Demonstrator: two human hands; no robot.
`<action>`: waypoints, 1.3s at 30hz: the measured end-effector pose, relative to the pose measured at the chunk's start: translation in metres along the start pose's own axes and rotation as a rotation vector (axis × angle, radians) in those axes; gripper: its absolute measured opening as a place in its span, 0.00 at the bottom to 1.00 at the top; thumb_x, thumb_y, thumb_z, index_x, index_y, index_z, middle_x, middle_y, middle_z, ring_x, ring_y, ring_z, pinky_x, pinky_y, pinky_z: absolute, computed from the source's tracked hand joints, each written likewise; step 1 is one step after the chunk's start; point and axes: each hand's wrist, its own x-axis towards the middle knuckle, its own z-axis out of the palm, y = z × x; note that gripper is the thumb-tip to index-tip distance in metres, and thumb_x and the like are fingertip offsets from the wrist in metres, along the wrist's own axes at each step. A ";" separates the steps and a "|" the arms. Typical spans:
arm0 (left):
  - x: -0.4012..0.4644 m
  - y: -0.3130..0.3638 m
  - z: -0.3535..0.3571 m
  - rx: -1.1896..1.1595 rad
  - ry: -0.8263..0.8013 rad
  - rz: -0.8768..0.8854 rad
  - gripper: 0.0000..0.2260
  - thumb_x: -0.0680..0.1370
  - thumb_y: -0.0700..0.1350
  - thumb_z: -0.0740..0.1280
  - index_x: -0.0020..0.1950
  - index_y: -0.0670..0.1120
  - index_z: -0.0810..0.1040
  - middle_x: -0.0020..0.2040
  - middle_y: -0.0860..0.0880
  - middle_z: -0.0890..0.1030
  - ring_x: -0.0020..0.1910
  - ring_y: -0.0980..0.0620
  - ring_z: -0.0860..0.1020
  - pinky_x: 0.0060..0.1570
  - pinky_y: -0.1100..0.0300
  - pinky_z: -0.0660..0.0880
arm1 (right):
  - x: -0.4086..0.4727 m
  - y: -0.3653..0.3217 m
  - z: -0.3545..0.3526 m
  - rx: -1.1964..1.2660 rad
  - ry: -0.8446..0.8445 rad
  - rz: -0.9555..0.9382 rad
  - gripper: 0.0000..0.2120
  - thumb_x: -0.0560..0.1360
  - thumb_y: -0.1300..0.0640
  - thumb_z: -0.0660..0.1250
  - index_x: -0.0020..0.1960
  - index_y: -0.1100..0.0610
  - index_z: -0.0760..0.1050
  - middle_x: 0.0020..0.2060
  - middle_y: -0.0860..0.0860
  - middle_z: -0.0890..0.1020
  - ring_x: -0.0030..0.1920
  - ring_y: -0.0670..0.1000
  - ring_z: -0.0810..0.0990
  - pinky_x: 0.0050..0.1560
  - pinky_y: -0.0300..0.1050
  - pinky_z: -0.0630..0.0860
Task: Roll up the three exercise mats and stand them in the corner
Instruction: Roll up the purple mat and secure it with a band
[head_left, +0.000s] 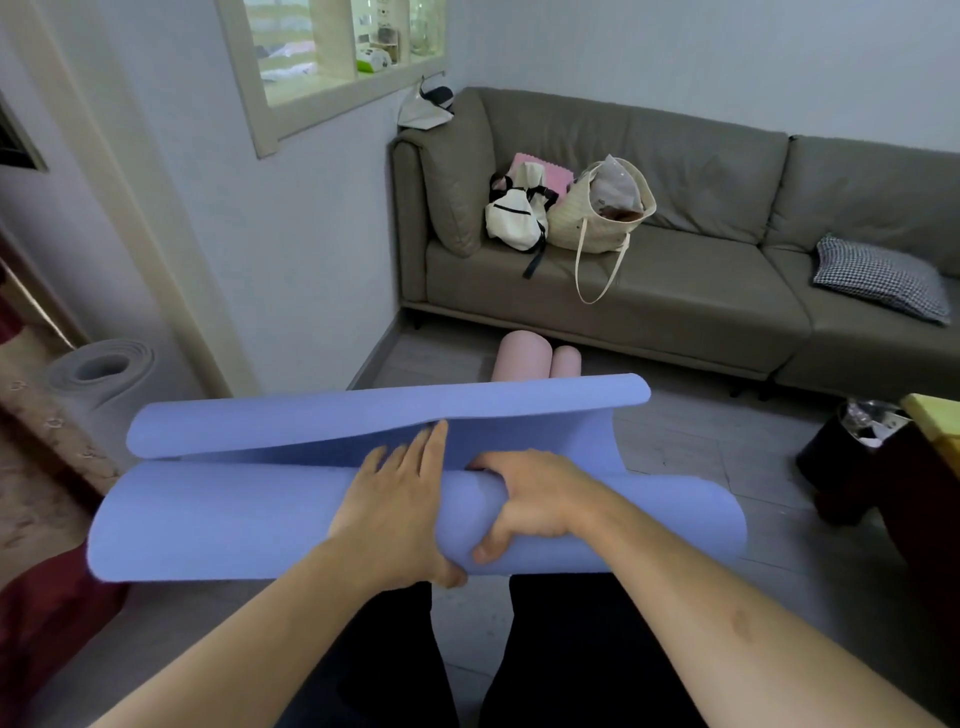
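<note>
- Over the person's knees, held off the floor (675, 447), the blue mat (234, 514) is partly rolled; the roll lies crosswise in front of the body, and its free end curls up beyond the hands, likely because the foam keeps the curve of rolling.
- The right hand (530, 504) grips the roll near its middle, its fingers (491, 470) curled over the top and the thumb underneath; I judge this clamp keeps the layers from springing loose.
- The left hand (395, 499) lies flat on the roll with straight fingers reaching toward the free flap, holding nothing; it seems placed to press and smooth the sheet as it feeds in.
- A grey mat (98, 371) is already rolled and stands on end at the left beside the wall (291, 260), its open spiral facing up; whether that spot is the intended corner I cannot tell.
- 2 pink rolls (522, 358) sit on the floor just in front of the sofa (675, 291); whether these are mats is not clear.
- By this count 1 mat looks finished and the blue one is in hand.
- On the sofa rest a white backpack (514, 218), a tote bag (602, 218) and a checked cushion (878, 278); a dark bin (841, 441) stands at the right.
</note>
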 end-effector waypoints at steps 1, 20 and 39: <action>0.001 0.000 0.001 -0.039 -0.004 -0.008 0.72 0.57 0.74 0.73 0.84 0.44 0.34 0.80 0.50 0.63 0.72 0.50 0.70 0.72 0.55 0.63 | -0.001 -0.001 0.002 -0.019 0.018 -0.001 0.40 0.55 0.32 0.79 0.65 0.35 0.72 0.54 0.36 0.82 0.54 0.46 0.81 0.56 0.51 0.79; 0.003 0.004 0.012 0.081 0.078 -0.035 0.65 0.65 0.61 0.76 0.83 0.43 0.31 0.85 0.49 0.47 0.80 0.49 0.60 0.79 0.51 0.56 | 0.001 0.000 0.009 -0.276 0.130 -0.045 0.41 0.57 0.44 0.81 0.65 0.44 0.66 0.52 0.44 0.79 0.50 0.53 0.80 0.45 0.49 0.75; 0.006 0.000 0.010 0.075 0.023 -0.025 0.62 0.69 0.61 0.76 0.84 0.46 0.32 0.85 0.51 0.36 0.85 0.47 0.41 0.83 0.49 0.44 | -0.003 0.009 0.036 -0.453 0.348 -0.081 0.40 0.63 0.52 0.77 0.72 0.49 0.64 0.59 0.48 0.75 0.59 0.56 0.75 0.60 0.53 0.69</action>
